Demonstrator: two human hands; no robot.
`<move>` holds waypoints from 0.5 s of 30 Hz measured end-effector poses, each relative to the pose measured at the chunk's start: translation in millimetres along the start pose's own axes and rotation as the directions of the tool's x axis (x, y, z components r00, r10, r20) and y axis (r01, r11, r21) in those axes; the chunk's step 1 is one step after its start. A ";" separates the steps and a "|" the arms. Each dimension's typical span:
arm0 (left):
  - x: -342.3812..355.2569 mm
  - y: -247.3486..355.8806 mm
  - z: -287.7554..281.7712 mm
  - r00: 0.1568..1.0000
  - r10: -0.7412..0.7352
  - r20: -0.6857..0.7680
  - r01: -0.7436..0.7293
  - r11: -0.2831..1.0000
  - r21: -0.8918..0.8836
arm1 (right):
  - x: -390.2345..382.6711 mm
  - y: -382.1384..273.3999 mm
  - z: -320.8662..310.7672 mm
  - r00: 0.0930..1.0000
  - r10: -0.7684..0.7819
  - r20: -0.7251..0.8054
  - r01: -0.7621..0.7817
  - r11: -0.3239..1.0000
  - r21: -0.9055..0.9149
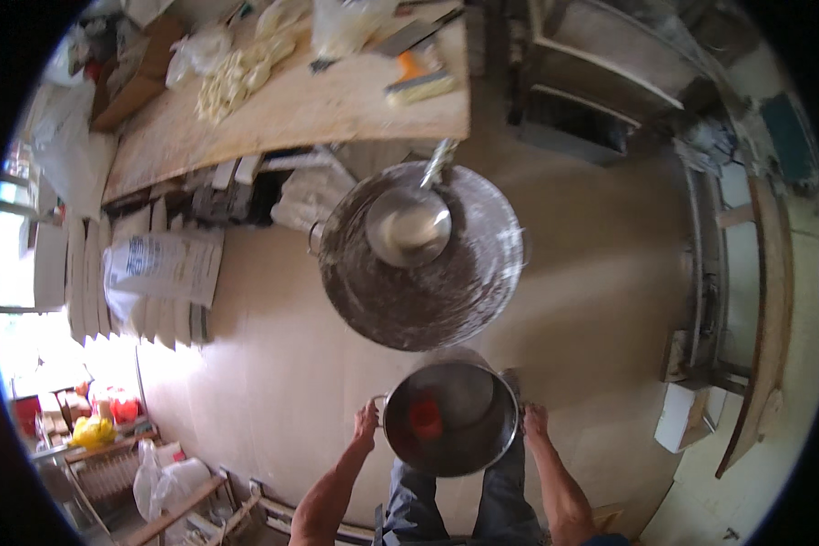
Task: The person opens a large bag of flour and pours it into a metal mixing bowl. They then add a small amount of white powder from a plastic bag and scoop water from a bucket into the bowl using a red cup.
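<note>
My left hand (pixel 366 422) is closed round the left loop handle of a round metal pot (pixel 491 420), and my right hand (pixel 535 420) grips its right side. The pot is in front of my legs. A red cup-like thing (pixel 425 419) sits inside it; whether there is liquid around it is hard to tell. Just beyond the pot stands a wide, dark basin (pixel 428 314), its inner wall streaked with white. A large round metal ladle (pixel 409 227) lies in that basin, its wrapped handle leaning on the far rim.
A wooden worktable (pixel 337 109) with dough strips (pixel 237 82), a scraper and a brush spans the far left. Stacked sacks (pixel 159 273) stand at the left. A wooden bench (pixel 177 510) is at lower left, a white box (pixel 687 417) at right.
</note>
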State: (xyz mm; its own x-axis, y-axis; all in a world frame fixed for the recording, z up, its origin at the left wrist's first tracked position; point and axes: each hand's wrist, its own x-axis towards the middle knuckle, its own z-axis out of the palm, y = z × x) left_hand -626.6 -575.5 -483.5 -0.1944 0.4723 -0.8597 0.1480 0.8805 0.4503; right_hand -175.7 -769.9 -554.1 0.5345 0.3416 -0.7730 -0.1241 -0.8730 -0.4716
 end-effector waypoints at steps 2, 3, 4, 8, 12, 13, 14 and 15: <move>-32.6 11.0 29.6 0.999 -0.052 0.004 0.051 0.990 0.132 | -42.7 -11.5 -52.4 0.989 0.111 -0.097 -0.090 0.977 0.193; -52.0 14.8 45.2 0.999 -0.025 0.037 0.020 0.991 0.134 | -63.6 -18.1 -82.8 0.992 0.030 -0.120 -0.003 0.977 0.215; -71.9 18.7 62.1 0.999 -0.003 0.048 -0.005 0.985 0.170 | -82.7 -25.2 -110.3 0.985 0.031 -0.170 0.007 0.976 0.219; -147.4 52.1 127.1 0.972 0.116 0.206 -0.175 0.939 0.295 | -132.0 -50.2 -219.5 0.907 -0.232 -0.351 0.192 0.971 -0.144; -239.7 115.9 192.6 0.951 0.084 0.298 -0.125 0.984 0.124 | -157.6 -71.9 -321.0 0.860 -0.227 -0.458 0.220 0.973 -0.070; -264.7 136.1 210.1 0.946 0.095 0.311 -0.144 0.980 0.137 | -163.2 -76.6 -348.2 0.844 -0.232 -0.484 0.237 0.970 -0.052; -291.1 155.5 227.1 0.941 0.102 0.322 -0.157 0.976 0.150 | -168.7 -81.8 -371.6 0.821 -0.267 -0.505 0.286 0.957 -0.040; -318.1 174.4 243.2 0.946 0.090 0.310 -0.152 0.971 0.184 | -169.2 -89.6 -397.3 0.809 -0.301 -0.504 0.300 0.950 -0.086</move>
State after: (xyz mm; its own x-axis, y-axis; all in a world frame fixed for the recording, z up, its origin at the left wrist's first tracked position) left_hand -303.1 -581.9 -190.2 0.1303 0.5138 -0.8480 0.3518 0.7757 0.5240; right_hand 77.1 -887.7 -212.4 0.8915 0.3640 -0.2698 0.1144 -0.7571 -0.6432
